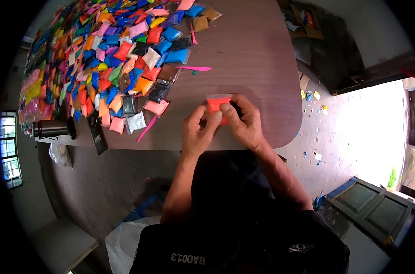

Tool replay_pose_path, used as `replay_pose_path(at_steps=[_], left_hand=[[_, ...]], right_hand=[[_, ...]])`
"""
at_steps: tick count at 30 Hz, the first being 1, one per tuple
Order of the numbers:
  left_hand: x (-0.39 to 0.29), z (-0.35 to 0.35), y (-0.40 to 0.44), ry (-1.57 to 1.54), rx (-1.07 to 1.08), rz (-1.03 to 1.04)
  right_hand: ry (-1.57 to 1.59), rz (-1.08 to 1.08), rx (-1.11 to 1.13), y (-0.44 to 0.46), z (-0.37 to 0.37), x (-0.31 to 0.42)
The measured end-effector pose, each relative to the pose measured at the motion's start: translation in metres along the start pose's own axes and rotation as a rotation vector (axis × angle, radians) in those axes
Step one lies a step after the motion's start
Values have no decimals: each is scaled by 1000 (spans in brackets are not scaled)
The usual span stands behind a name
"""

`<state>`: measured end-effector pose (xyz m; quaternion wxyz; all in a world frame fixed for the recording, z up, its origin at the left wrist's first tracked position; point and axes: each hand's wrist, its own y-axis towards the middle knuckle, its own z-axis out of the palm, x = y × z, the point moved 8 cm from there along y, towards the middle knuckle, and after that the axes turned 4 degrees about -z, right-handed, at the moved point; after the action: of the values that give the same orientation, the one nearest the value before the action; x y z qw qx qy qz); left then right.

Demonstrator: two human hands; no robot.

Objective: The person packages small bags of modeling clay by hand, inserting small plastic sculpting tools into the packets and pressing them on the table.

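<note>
Between my two hands is a small clear packet of bright coral-red clay [218,103], held just above the table's near edge. My left hand [199,130] grips it from the left, thumb pressed on its front. From the other side my right hand [245,121] pinches it, thumb on the face and fingers curled behind. The lower part of the packet is partly hidden by my thumbs. A large heap of similar packets in many colours [120,55] covers the left side of the table [257,55].
Pink plastic tools [196,68] lie beside the heap, with another pink tool [147,129] nearer me. A steel flask [54,129] and a dark phone-like object [98,134] rest at the left front edge. Scraps litter the floor [310,132] on the right, near a bright doorway.
</note>
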<state>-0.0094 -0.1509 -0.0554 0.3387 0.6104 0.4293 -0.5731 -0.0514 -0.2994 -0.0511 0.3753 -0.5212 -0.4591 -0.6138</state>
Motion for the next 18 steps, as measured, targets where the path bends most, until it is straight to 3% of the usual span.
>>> replay_pose_path(at_steps=[3,9,18], left_hand=[[-7,4,2,-42,-8,85],[3,2,2,-18,43,-19],[-3,4,4,34,19,109]], right_hand=[[-2,1,-32,0,-4,-5],[12,30,-21,1,-1,-1],[63,1,-97,-1,-3,-8]])
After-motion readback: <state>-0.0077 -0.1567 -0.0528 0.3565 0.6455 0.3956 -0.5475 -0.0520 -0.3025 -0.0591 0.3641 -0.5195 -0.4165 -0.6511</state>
